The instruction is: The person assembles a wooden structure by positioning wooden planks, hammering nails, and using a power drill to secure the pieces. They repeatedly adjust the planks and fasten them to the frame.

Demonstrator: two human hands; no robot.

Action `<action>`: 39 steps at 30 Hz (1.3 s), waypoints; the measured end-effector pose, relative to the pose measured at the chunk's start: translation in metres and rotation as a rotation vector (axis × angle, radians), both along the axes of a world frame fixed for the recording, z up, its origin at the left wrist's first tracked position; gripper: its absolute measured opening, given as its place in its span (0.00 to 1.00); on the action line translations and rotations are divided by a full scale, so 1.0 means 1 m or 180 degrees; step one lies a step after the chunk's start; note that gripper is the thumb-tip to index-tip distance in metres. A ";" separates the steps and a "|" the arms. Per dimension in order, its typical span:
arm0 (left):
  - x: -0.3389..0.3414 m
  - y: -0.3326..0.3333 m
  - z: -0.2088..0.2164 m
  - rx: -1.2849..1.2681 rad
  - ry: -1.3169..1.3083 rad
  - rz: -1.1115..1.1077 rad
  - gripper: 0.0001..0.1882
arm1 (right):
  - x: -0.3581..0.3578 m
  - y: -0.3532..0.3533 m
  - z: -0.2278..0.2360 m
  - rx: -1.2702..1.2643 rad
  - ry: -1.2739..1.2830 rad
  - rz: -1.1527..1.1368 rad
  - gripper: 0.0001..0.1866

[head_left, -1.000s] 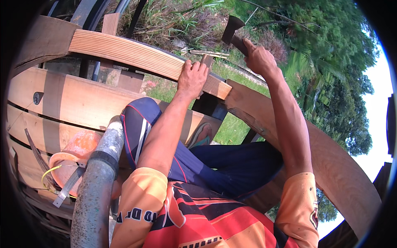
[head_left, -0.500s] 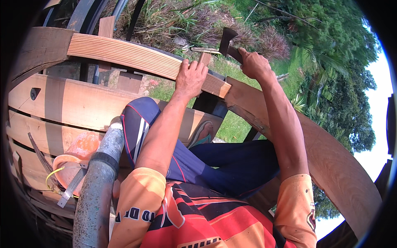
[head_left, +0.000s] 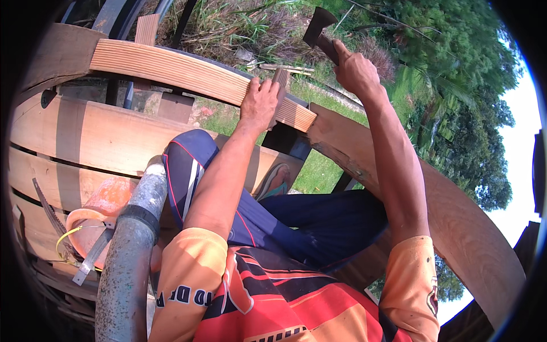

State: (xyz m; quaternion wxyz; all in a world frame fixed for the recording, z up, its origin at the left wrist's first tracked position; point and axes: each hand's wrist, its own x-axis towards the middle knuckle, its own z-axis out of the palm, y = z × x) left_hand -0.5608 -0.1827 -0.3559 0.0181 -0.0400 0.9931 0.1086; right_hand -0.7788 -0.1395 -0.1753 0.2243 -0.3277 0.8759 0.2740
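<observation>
My right hand [head_left: 357, 71] grips the handle of a hatchet [head_left: 319, 28], its dark blade raised above and beyond the timber rail. Over the rail, my left hand [head_left: 261, 104] is closed around a short grooved wooden slat [head_left: 280, 85], which stands crosswise against the long grooved board [head_left: 171, 69]. The left fingertips partly cover both the slat and the board. To the right of that hand, the grooved board meets a curved smooth timber [head_left: 342, 134]. Another upright slat [head_left: 147, 29] crosses behind the board farther left.
A rusty metal pipe [head_left: 128, 256] rises on my left beside an orange hard hat [head_left: 108, 199] and a saw blade [head_left: 47, 205]. Wooden planks [head_left: 114, 134] lie under my bent legs. Grass and trees [head_left: 456, 102] are beyond the rail.
My right hand has lifted the hatchet up and away from the rail. The slat at my left hand has turned a little and shows more of its length; the left hand has barely moved.
</observation>
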 end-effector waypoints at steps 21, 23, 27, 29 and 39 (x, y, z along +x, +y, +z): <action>0.000 -0.005 0.014 0.0598 0.0087 0.0021 0.18 | 0.032 0.041 -0.014 0.1150 -0.0559 0.0284 0.22; -0.001 -0.002 0.014 0.0600 0.0144 0.0058 0.18 | 0.023 0.056 -0.031 0.1507 -0.0778 0.0703 0.23; 0.001 -0.003 0.013 0.0562 0.0090 0.0083 0.18 | 0.013 0.046 -0.011 0.0888 -0.0514 0.0269 0.27; 0.001 0.001 0.003 0.0514 0.0192 0.0126 0.18 | 0.004 0.034 -0.002 0.0477 -0.0169 -0.0044 0.37; -0.001 0.003 0.006 0.0166 0.0236 -0.0041 0.16 | 0.020 0.026 -0.024 0.1659 -0.1020 0.0212 0.23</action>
